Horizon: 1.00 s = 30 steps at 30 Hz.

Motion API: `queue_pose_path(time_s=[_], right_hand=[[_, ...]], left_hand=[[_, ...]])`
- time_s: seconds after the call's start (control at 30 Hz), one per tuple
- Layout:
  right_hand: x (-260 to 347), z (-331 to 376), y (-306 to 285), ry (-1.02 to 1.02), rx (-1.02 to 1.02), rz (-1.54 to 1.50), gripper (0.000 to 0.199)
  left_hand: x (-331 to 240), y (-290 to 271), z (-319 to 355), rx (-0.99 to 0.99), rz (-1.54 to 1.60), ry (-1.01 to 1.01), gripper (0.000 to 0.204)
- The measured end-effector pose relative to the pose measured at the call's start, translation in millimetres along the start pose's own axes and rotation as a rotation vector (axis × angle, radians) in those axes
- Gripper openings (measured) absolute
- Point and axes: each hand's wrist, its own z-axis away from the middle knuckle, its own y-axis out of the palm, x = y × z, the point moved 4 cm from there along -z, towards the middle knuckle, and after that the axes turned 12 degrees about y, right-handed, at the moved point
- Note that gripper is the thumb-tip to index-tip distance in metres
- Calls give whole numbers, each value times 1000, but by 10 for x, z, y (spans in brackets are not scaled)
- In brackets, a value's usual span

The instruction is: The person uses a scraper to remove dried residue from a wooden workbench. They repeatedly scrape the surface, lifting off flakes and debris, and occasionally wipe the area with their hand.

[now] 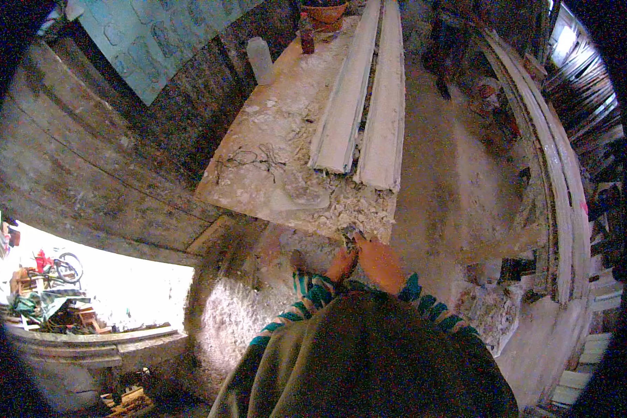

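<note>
Close together at the near edge of the long work table, my left hand and my right hand meet in front of my body. Their fingers are closed around a small dark object, too small and blurred to name. Just beyond it lie white plaster crumbs. Two long pale moulding strips, a left one and a right one, run side by side down the table with a narrow dark gap between them.
A tangle of thin cord lies on the table's left part. At its far end stand a white plastic container, a dark red bottle and an orange-brown basin. More long strips lean along the right; a bright window opening is at left.
</note>
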Motion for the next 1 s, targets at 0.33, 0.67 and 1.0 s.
queue_pose_path(time_s=[0.33, 0.67, 1.0], right_hand=[[5, -35, 48, -30, -45, 32, 36], [36, 20, 1, 16, -43, 62, 38], [-30, 169, -2, -68, 10, 103, 39]], left_hand=[[-155, -25, -4, -86, -136, 284, 41], [-500, -190, 102, -110, 345, -12, 39], [-322, -135, 29, -191, 188, 225, 39]])
